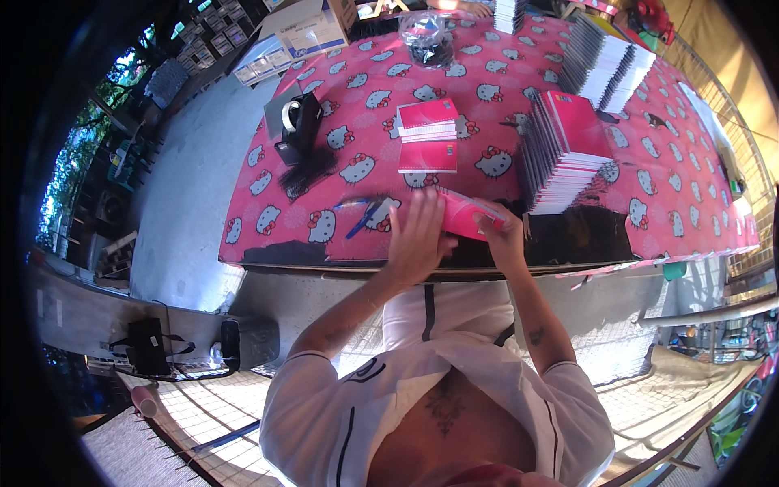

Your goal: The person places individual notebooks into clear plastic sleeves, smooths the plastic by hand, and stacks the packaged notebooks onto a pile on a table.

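A pink spiral notebook (459,217) is tilted just above the near edge of the table. My right hand (505,235) grips its right end, thumb on the pink cover. Against its left part lies my left hand (418,231), fingers stretched out and fairly flat. Straight ahead, more pink notebooks (428,157) lie in a small overlapping group. To the right rises a tall stack of pink notebooks (578,130), spiral edges facing left. Left of my left hand are blue pens (367,216), partly blurred.
A black tape dispenser (299,128) stands at the left, beside a dark bristly bundle (310,172). Farther back are a clear plastic bag (428,40), a cardboard box (312,31) and more notebook stacks (604,61). Another person's hand (475,8) rests at the far edge.
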A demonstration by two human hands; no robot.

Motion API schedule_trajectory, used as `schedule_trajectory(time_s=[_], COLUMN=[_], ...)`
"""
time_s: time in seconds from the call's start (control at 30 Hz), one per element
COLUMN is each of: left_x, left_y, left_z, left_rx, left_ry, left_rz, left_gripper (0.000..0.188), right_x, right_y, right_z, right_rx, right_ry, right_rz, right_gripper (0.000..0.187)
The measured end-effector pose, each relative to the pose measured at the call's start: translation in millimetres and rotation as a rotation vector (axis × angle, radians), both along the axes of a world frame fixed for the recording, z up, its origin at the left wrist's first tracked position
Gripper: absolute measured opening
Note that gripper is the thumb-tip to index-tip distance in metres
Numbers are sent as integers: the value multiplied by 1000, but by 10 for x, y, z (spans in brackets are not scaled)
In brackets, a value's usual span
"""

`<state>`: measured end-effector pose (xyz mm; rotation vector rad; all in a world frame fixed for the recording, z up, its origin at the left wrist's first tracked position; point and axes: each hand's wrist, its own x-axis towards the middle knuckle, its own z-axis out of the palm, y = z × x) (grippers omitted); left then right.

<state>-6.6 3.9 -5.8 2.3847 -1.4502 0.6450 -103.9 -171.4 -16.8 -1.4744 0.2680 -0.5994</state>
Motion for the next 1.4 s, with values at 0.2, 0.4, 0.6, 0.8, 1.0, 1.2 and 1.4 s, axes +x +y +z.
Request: schedule_trajectory(time_s=[0.2, 0.4, 0.6, 0.8, 1.0, 1.2, 1.4], left_x=[238, 57, 457, 599, 26, -21, -271], left_y=[-156, -5, -65, -45, -69, -118, 38], left_z=[360, 163, 442, 441, 82, 122, -171], left_rx=[10, -130, -22, 63, 63, 102, 89], left_ry=[-38, 55, 301, 344, 30, -17, 19], left_rz=[98, -110, -316, -415, -56, -6, -82], left_gripper=[80, 54, 17, 27, 69, 88, 87], right_x=[11, -24, 41, 30, -10, -1, -4], right_y=[58, -81, -97, -86, -61, -102, -83], right_z=[148, 87, -106, -118, -40, -86, -151], right_rx=[-171, -308, -257, -239, -250, -280, -171], right_ry=[59, 1, -11, -3, 30, 53, 59], right_rz=[70, 87, 165, 175, 154, 195, 273], right_gripper=[27, 28, 27, 27, 30, 31, 34])
